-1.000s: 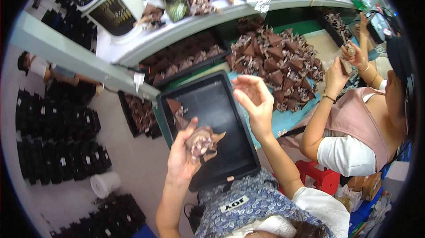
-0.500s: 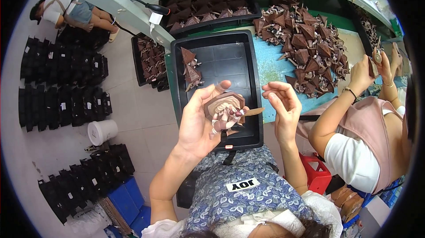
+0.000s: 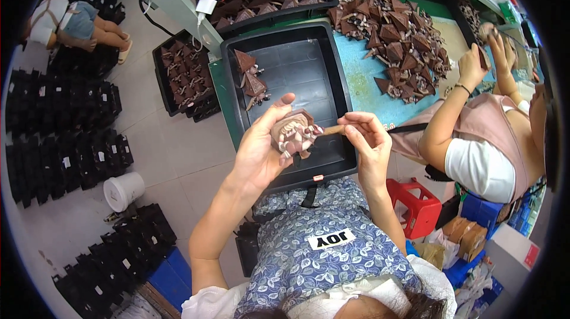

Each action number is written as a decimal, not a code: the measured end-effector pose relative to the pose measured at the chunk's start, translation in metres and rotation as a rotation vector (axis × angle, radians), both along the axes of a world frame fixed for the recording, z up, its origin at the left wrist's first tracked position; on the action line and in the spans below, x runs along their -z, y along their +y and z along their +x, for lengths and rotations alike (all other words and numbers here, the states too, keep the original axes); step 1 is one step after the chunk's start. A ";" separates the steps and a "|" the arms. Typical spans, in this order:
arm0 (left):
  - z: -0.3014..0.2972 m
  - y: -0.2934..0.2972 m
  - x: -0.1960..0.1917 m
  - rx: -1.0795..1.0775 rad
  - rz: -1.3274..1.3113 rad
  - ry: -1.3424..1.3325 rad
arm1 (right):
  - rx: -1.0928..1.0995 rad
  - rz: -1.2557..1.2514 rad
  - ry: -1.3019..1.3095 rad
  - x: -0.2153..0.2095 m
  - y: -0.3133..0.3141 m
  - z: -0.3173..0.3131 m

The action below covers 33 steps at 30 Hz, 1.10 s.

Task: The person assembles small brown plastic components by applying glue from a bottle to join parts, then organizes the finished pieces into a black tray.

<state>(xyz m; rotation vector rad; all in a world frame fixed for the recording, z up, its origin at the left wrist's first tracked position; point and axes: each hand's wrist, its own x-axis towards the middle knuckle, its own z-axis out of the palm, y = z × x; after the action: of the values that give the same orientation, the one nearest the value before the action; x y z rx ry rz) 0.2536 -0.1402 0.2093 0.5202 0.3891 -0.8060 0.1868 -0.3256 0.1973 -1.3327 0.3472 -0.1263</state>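
My left hand (image 3: 261,141) holds a brown toy figure (image 3: 294,131) with pale teeth and claws, above the near end of a black tray (image 3: 309,70). My right hand (image 3: 363,136) pinches a thin brown part that sticks out of the figure's right side. Two finished brown figures (image 3: 250,79) lie at the tray's left side. A large heap of similar brown figures (image 3: 395,43) covers the blue-green table to the right of the tray.
A co-worker in a pink apron (image 3: 481,135) sits at my right, hands raised over the table. More black trays of figures (image 3: 184,81) stand beside and beyond mine. Stacks of black trays (image 3: 65,141), a white bucket (image 3: 123,191) and a red stool (image 3: 419,205) stand on the floor.
My right hand came back from the heap of figures and closed on a part at the figure's side. My left hand kept hold of the figure. The view tilted further down.
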 end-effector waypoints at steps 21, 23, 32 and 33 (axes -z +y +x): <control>0.007 0.005 0.042 -0.006 -0.062 0.168 | 0.074 -0.741 -0.309 -0.001 0.030 -0.016; 0.001 0.000 0.037 0.008 -0.025 0.091 | -0.089 -0.947 -0.381 -0.020 0.032 -0.013; -0.008 -0.006 0.024 0.057 -0.026 0.085 | -0.282 -1.022 -0.422 -0.023 0.030 -0.006; -0.009 -0.007 0.024 0.087 -0.015 0.073 | -0.286 -0.959 -0.398 -0.025 0.030 -0.005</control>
<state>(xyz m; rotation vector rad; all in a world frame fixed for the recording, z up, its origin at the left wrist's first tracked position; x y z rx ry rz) 0.2448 -0.1467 0.1852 0.4978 0.4294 -0.9134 0.1816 -0.2960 0.2225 -2.2319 -0.2980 -0.3383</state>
